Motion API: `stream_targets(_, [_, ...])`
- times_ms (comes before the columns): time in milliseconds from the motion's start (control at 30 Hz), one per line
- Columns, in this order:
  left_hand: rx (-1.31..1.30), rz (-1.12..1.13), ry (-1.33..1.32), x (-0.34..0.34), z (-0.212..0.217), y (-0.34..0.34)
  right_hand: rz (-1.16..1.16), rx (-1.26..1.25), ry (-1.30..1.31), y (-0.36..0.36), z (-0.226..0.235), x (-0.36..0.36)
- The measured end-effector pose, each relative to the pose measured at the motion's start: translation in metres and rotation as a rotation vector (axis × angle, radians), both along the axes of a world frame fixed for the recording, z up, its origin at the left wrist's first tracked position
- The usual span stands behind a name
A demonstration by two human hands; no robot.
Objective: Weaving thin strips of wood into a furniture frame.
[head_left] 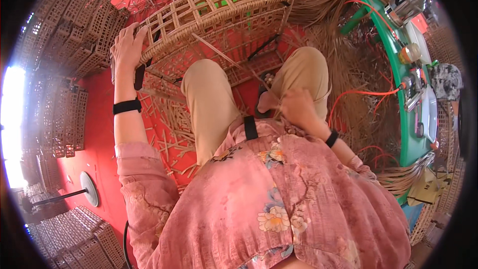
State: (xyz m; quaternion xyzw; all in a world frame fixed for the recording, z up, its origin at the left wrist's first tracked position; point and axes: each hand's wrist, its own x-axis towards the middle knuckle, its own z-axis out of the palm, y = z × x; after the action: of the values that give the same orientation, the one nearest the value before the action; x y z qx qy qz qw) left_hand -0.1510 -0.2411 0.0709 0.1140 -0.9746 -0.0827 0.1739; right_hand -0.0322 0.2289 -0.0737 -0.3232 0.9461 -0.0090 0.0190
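A woven tan basket [239, 2] with an open lattice and a dark frame stands tilted before my knees. My left hand [128, 47] is closed over its left end, fingers curled on the upper edge. From the braided rim a long thin weaving strand [223, 55] runs down to the right, stretched nearly straight. Its lower part is in my right hand [300, 109], which is closed near my right knee, its fingertips partly blurred. The lower part of the basket lies partly behind my knees.
Stacks of woven baskets [67, 25] line the left side. Loose brown strands [343, 0] hang and lie at the right, beside a green table [407, 142] holding jars and metal tools. An orange cord [361, 92] crosses there. Cut strips [174, 139] litter the red floor.
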Motion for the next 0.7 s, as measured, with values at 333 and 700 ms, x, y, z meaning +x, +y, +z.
stream_targets(333, [0.009,-0.024,0.068,0.005,-0.003,-0.001,-0.114,0.078,-0.329,-0.016,-0.033,-0.004])
stream_targets(700, [-0.032,-0.063,0.100,0.012,-0.007,-0.005,-0.377,-0.429,-0.384,0.043,0.022,-0.108])
